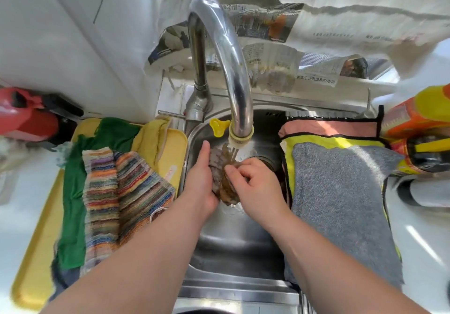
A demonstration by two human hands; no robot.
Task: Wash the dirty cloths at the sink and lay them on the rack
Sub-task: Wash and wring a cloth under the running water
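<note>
Over the steel sink (233, 245) both my hands hold a wet grey-brown cloth (222, 180) bunched up under the running water from the tap (239, 128). My left hand (201, 180) grips its left side with the fingers stretched along it. My right hand (255, 184) pinches the cloth from the right with curled fingers. On the yellow tray (34, 260) at the left lie a green cloth (73, 187), a striped cloth (117, 192) and a yellow cloth (151, 141). At the right a grey cloth (341, 204), a yellow one (314, 141) and a pink one (328, 127) lie spread out flat.
The chrome faucet arches over the sink, with its lever (170, 113) at the left. Newspaper (292, 46) covers the wall behind. A red object (26, 119) sits far left, and an orange-yellow bottle (418, 128) far right. A yellow plastic piece (218, 127) hangs by the spout.
</note>
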